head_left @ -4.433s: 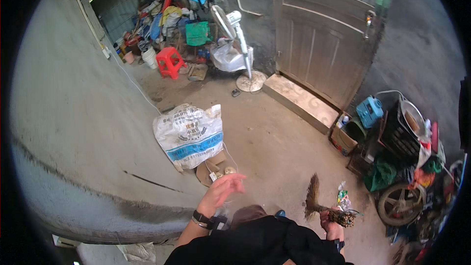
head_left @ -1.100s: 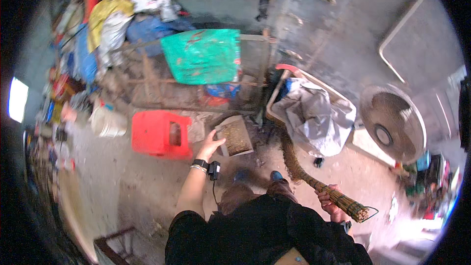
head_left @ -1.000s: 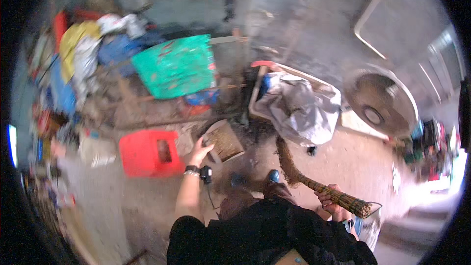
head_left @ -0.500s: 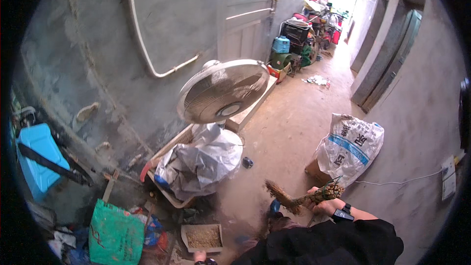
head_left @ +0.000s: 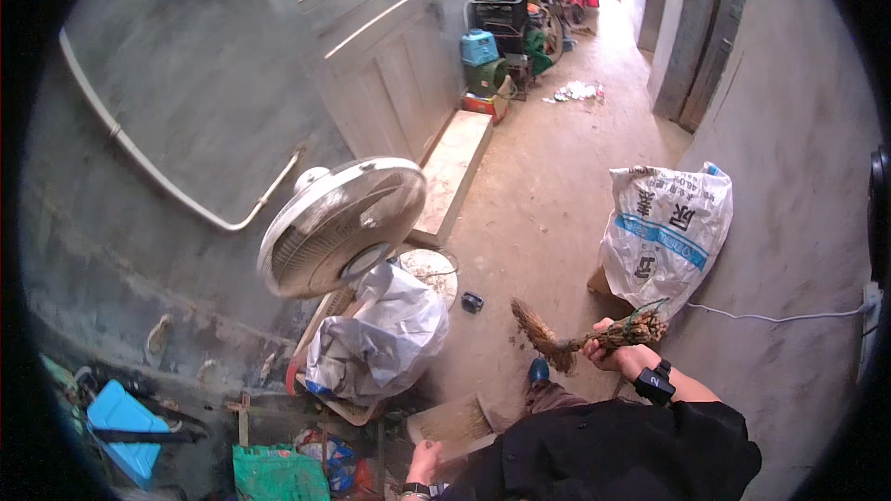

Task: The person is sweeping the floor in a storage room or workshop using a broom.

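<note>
My right hand (head_left: pixel 613 353) is closed around the bound stalks of a short hand broom (head_left: pixel 548 334). The broom's brown, bent bristle end points left, and green ties wrap the handle end. My left hand (head_left: pixel 426 460) grips the edge of a shallow pale dustpan (head_left: pixel 450 422) low at the front, close by my dark clothing. The pan is tilted, with some brownish loose material inside; my body covers part of it.
A white woven sack (head_left: pixel 668 232) stands by the right wall. At left are a fan (head_left: pixel 343 227), a silver-grey plastic sheet (head_left: pixel 380 334) over a tray, a green bag (head_left: pixel 278 475) and a blue plastic piece (head_left: pixel 130 431). A small dark object (head_left: pixel 472 302) lies on the floor.
My left hand has brought the dustpan right and towards my body, and the pan is now tilted. The broom stays in my right hand. The whole view has turned.
</note>
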The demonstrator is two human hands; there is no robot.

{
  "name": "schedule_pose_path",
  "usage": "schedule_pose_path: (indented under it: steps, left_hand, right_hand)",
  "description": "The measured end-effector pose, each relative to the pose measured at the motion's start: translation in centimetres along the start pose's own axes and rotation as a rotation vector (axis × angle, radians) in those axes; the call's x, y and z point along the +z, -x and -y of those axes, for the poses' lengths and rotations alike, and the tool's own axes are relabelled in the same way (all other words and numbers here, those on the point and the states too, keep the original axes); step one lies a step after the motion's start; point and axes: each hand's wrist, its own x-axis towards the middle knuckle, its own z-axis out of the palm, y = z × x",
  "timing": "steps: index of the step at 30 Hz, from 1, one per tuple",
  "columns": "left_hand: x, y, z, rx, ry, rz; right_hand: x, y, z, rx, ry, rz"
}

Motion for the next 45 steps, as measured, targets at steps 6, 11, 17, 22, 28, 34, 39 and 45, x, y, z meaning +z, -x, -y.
schedule_pose_path:
  steps: [6, 11, 17, 22, 28, 34, 39, 45]
  left_hand:
    - [11.6, -3.7, -15.8, 0.071, -0.103, 0.123]
    - [21.2, -6.9, -29.7, 0.149, -0.123, 0.273]
    - [30.2, -13.8, -44.4, 0.359, -0.138, 0.362]
    - [35.7, -21.1, -57.3, 0.487, -0.097, 0.407]
    - [42.6, -31.0, -74.3, 0.518, -0.064, 0.445]
    - [50.4, -39.7, -90.0, 0.608, -0.226, 0.386]
    - [59.5, -44.6, -103.2, 0.627, -0.305, 0.359]
    - [72.1, -49.7, -118.4, 0.518, -0.357, 0.394]
  right_hand:
    - [3.4, 3.6, 10.9, -0.193, 0.024, 0.044]
    - [6.9, 6.7, 19.4, -0.149, -0.053, 0.281]
    - [12.0, 9.5, 28.6, -0.246, -0.039, 0.548]
    - [18.2, 9.5, 36.6, -0.364, -0.052, 0.558]
    - [28.4, 9.6, 46.6, -0.550, -0.111, 0.630]
    - [35.8, 12.1, 57.0, -0.651, -0.305, 0.673]
    - [38.2, 13.7, 69.3, -0.757, -0.361, 0.620]
    - [40.5, 15.4, 85.8, -0.853, -0.540, 0.512]
